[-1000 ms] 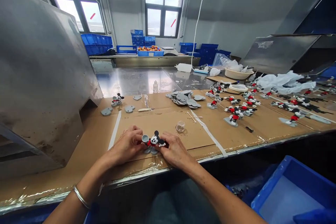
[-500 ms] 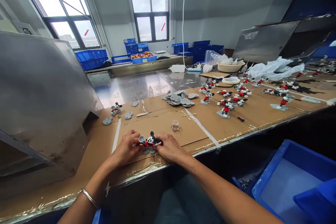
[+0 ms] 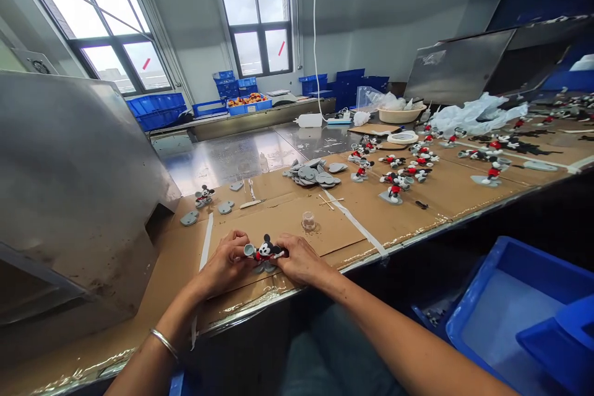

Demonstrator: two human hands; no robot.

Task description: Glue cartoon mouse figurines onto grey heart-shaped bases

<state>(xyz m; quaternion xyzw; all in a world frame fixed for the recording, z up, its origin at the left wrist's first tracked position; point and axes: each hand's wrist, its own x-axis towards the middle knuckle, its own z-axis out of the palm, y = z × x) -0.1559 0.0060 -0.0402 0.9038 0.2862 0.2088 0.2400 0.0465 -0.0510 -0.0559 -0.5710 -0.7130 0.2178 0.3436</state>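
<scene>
A small black, red and white mouse figurine (image 3: 265, 250) lies on its grey base (image 3: 265, 267) on the cardboard-covered bench (image 3: 176, 260), near the front edge. My left hand (image 3: 226, 262) pinches its left side, by a grey cup-shaped part. My right hand (image 3: 299, 260) grips its right side. Both hands have their fingers curled round the figurine. A silver bangle (image 3: 164, 343) sits on my left wrist.
A small clear cup (image 3: 308, 220) stands just behind the hands. Grey bases (image 3: 313, 172) are piled mid-bench, and several finished figurines (image 3: 394, 174) lie to the right. A metal hood (image 3: 69, 167) stands at left. Blue bins (image 3: 520, 315) sit below at right.
Both hands stay on the figurine, which has barely shifted. The view has swung up and to the right, showing more of the windows and the blue bins.
</scene>
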